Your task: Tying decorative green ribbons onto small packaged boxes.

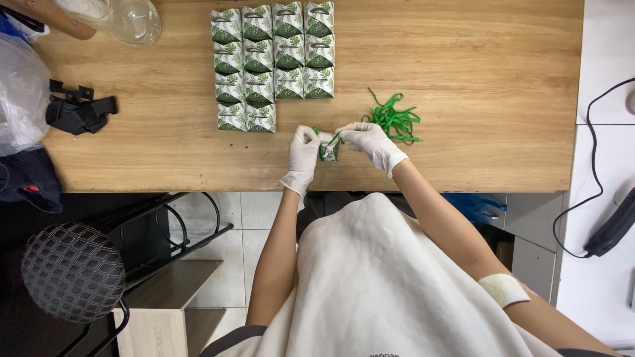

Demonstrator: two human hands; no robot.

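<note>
Both my hands wear white gloves and meet over a small white box with a green leaf print (330, 149) near the front edge of the wooden table (463, 79). My left hand (303, 157) grips the box's left side. My right hand (371, 141) pinches a green ribbon (322, 143) at the box's top. A loose pile of green ribbons (395, 120) lies just right of my right hand. Several finished-looking boxes of the same print (272, 63) stand in tidy rows at the table's back.
A clear plastic bag (20, 92) and a black strap clip (78, 111) lie at the table's left. A clear plastic container (129, 20) sits at the back left. A black stool (73, 271) stands below left. A black cable (595, 165) runs on the white surface at right.
</note>
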